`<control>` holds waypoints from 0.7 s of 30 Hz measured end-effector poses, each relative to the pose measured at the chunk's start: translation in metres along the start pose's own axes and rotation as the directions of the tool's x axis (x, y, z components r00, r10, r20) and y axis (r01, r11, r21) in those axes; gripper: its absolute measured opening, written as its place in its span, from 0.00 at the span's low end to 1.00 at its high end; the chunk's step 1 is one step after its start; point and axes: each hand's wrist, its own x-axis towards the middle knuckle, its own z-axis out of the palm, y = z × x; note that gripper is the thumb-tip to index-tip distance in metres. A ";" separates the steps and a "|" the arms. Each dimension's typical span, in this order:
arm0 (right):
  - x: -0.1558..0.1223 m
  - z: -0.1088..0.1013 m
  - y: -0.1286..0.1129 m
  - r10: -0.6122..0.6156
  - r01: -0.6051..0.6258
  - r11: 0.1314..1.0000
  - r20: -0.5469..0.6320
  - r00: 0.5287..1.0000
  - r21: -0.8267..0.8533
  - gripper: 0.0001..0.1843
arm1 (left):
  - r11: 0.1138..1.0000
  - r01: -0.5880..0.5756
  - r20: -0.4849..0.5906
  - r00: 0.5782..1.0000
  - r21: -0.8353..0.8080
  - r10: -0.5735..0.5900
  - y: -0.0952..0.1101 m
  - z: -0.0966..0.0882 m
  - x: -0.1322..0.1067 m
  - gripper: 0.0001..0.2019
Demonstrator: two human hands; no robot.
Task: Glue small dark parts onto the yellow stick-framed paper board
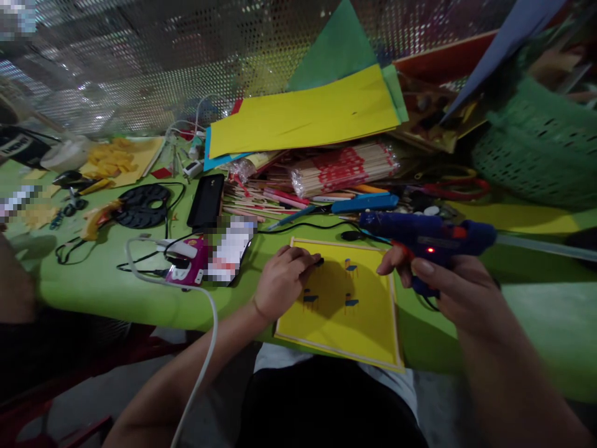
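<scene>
While the right hand [466, 286] grips a blue glue gun [410, 233], its fingers wrapped around the handle and a red light glowing on the side, the left hand [284, 280] reaches over a yellow board [336, 336] edged with pale wooden strips. The left thumb and fingers are drawn together on a small dark piece [319, 262] at the board's far left part, though the dim light and blur make its exact shape hard to read. Three miniature chairs [351, 303] with blue seats stand on the board, one near the left hand and two to the right. The board lies at the near edge of a green table [153, 311]; the gun's nozzle points left, above the area past the board's far right corner. To the left sit a lit phone [231, 252] and a magenta power strip [198, 255]. On the far side, wrapped wooden sticks [345, 168] lie in front of yellow sheets [298, 118], with a green basket [532, 143] at far right. Another person's arm [13, 280] shows at the left edge.
</scene>
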 end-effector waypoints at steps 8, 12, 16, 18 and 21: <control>-0.001 0.000 0.000 0.014 -0.014 1.000 0.007 1.000 -0.001 0.10 | 1.000 0.001 0.061 0.998 0.014 -0.001 -0.002 0.001 -0.002 0.12; -0.001 -0.001 0.000 0.014 -0.014 1.000 0.013 1.000 0.011 0.10 | 1.000 0.014 0.091 0.996 0.011 -0.015 -0.002 0.001 -0.001 0.12; -0.001 -0.001 -0.001 0.028 -0.028 1.000 0.019 0.999 0.009 0.10 | 1.000 0.016 0.098 0.995 -0.004 -0.015 -0.003 0.002 -0.001 0.12; -0.001 0.000 -0.002 0.026 -0.026 1.000 0.015 1.000 0.002 0.10 | 1.000 0.016 0.103 0.995 -0.015 -0.015 -0.004 0.002 -0.002 0.12; -0.001 0.000 -0.002 0.023 -0.023 1.000 0.013 1.000 -0.005 0.10 | 1.000 0.012 0.111 0.994 -0.014 -0.010 -0.005 0.002 -0.003 0.13</control>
